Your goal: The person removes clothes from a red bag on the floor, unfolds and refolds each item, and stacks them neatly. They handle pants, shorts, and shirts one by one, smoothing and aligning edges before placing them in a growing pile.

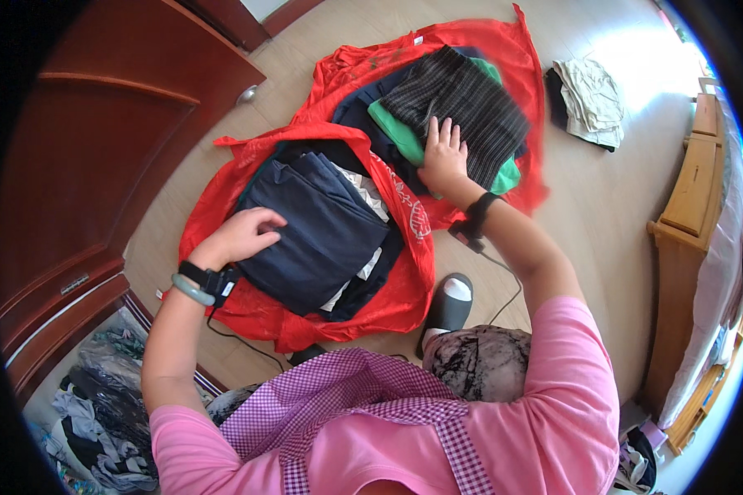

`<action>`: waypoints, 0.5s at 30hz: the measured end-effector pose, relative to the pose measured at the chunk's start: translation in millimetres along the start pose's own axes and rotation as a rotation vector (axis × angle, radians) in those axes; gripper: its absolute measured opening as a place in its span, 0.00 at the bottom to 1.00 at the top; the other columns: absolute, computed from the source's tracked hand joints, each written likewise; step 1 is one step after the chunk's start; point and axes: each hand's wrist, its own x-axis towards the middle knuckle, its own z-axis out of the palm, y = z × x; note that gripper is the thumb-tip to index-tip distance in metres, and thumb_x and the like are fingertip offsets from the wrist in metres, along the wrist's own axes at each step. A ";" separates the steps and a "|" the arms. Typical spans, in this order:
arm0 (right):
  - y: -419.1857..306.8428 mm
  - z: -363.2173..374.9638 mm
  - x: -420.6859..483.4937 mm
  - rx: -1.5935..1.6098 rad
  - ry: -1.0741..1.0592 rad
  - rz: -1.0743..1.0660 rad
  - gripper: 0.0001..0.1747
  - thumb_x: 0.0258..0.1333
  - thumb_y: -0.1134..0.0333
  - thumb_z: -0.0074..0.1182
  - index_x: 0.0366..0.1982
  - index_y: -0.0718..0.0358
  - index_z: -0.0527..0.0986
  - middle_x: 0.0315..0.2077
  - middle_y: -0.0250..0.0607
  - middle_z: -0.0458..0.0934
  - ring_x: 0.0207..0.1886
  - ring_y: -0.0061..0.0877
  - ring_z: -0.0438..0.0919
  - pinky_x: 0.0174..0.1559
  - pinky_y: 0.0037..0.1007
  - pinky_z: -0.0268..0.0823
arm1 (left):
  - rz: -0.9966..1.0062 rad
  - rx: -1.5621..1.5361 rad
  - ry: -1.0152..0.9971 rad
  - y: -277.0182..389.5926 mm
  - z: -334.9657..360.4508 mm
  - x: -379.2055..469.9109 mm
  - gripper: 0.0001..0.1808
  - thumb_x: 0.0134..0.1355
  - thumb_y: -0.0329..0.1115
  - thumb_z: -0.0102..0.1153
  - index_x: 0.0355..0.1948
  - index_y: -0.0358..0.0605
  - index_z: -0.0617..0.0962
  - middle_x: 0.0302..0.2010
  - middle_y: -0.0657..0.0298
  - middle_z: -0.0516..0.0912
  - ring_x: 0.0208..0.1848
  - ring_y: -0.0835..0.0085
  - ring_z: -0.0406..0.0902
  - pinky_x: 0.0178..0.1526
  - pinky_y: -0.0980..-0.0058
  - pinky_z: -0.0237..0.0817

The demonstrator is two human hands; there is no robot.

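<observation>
Two red cloths, one nearer (359, 328) and one farther (347, 68), lie spread on the floor with folded clothes piled on each. My left hand (246, 234) hovers over or rests lightly on folded navy trousers (322, 229) on the nearer pile, thumb and fingers slightly apart; I cannot tell whether it touches. My right hand (444, 154) lies spread on the near side of a folded dark striped garment (470, 111), which tops the farther pile. A green garment (399, 133) sticks out beneath it. White fabric (362, 192) shows under the navy trousers.
A cream and black folded clothes pile (588, 102) lies on the floor at far right. A reddish wooden door (117, 124) stands at left. Wooden furniture (693, 192) lines the right side. Bagged clothes (105, 396) lie at lower left. A cable (514, 278) hangs from my right wrist.
</observation>
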 end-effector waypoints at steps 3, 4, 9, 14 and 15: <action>21.7 3.0 14.4 0.118 0.131 -0.060 0.35 0.41 0.71 0.51 0.54 0.67 0.56 0.52 0.56 0.59 0.56 0.45 0.61 0.54 0.38 0.59 | -0.044 0.139 -0.006 21.8 -5.1 20.3 0.15 0.51 0.34 0.57 0.39 0.38 0.76 0.40 0.53 0.77 0.42 0.63 0.76 0.46 0.70 0.67; 32.2 1.2 18.3 0.324 0.172 -0.071 0.28 0.41 0.73 0.48 0.50 0.67 0.62 0.46 0.56 0.65 0.50 0.45 0.66 0.51 0.37 0.61 | -0.081 0.297 0.043 23.5 -6.9 24.1 0.16 0.51 0.35 0.57 0.40 0.38 0.76 0.43 0.52 0.75 0.46 0.61 0.73 0.49 0.67 0.65; 87.2 -27.1 31.7 0.871 0.359 0.238 0.16 0.40 0.77 0.43 0.36 0.67 0.73 0.25 0.45 0.76 0.32 0.31 0.75 0.36 0.31 0.67 | -0.303 0.468 0.240 10.3 -0.9 48.1 0.32 0.48 0.37 0.60 0.53 0.39 0.66 0.55 0.49 0.66 0.56 0.56 0.65 0.57 0.67 0.58; 179.8 -80.6 -20.1 1.509 0.536 0.399 0.15 0.41 0.80 0.43 0.35 0.69 0.73 0.27 0.37 0.75 0.29 0.25 0.74 0.33 0.28 0.67 | -0.196 0.386 0.115 -16.2 -5.3 64.1 0.38 0.45 0.37 0.62 0.57 0.37 0.62 0.57 0.47 0.63 0.60 0.55 0.60 0.60 0.67 0.53; 197.5 -91.1 -43.8 1.678 0.601 0.359 0.15 0.41 0.80 0.43 0.36 0.69 0.73 0.29 0.38 0.75 0.30 0.27 0.74 0.34 0.30 0.68 | -0.226 0.338 0.082 -20.5 -8.3 66.8 0.38 0.45 0.36 0.63 0.57 0.37 0.61 0.57 0.47 0.63 0.60 0.55 0.60 0.61 0.67 0.53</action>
